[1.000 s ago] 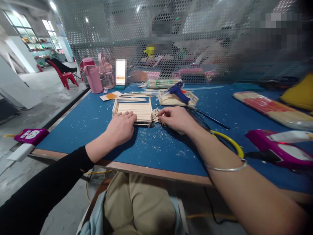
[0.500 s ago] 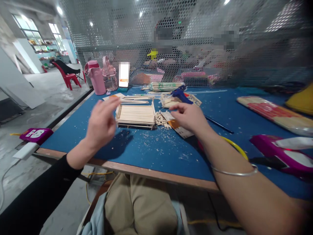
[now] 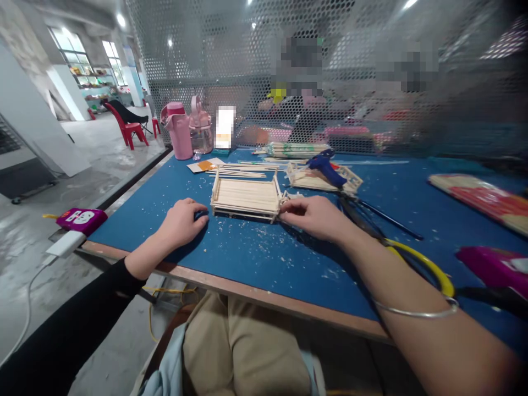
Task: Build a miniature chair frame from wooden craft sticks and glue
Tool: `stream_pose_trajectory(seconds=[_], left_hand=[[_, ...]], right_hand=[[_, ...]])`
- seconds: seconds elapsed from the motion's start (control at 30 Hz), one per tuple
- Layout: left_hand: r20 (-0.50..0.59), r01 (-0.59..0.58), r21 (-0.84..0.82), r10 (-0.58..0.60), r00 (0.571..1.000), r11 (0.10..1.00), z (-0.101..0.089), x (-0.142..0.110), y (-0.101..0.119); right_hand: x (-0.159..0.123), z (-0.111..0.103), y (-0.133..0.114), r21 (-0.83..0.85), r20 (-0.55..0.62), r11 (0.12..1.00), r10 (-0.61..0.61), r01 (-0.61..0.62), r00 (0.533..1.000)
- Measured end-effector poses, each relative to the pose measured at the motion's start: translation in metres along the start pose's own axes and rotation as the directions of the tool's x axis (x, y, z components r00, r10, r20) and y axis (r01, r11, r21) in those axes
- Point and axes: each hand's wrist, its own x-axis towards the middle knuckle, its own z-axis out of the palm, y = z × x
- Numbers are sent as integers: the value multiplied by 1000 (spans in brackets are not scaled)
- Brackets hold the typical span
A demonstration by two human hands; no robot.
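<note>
A flat tray-like frame built of pale wooden sticks (image 3: 246, 196) lies on the blue table (image 3: 264, 253). My left hand (image 3: 181, 223) rests on the table just left of the frame, fingers curled, with nothing visible in them. My right hand (image 3: 315, 215) sits at the frame's right near corner, fingertips pinched against its edge. A thin bangle (image 3: 416, 312) circles my right forearm. Short cut stick pieces (image 3: 293, 194) lie behind my right hand.
Loose sticks (image 3: 239, 170), a second stick frame (image 3: 325, 179) with a blue glue gun (image 3: 325, 166) on it, a stick bundle (image 3: 295, 149), pink bottles (image 3: 179, 129), yellow-handled pliers (image 3: 421, 261) and magenta packs (image 3: 493, 264) lie around. A mesh screen stands behind; people sit beyond it.
My left hand, raised in the air half a second ago, has come down onto the table left of the frame. My right hand has moved to the frame's right corner.
</note>
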Motion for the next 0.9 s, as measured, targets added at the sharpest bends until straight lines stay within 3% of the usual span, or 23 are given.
stream_pose_trajectory(seconds=[0.1, 0.4, 0.57, 0.77, 0.9], left_hand=[[9, -7, -32, 8, 1000, 999, 2, 8, 4], [-74, 63, -114, -71, 995, 991, 7, 15, 7], [-89, 65, -109, -75, 993, 992, 9, 7, 6], [-83, 88, -145, -100, 992, 986, 5, 2, 4], [-82, 92, -144, -105, 991, 985, 5, 2, 4]], right_hand=[[0, 3, -4, -67, 95, 998, -8, 15, 995], [3, 7, -10, -185, -19, 981, -53, 49, 998], [11, -7, 13, -190, -250, 982, -69, 21, 966], [31, 14, 6, -414, 109, 901, -94, 130, 990], [32, 19, -2, -460, 144, 879, -65, 126, 987]])
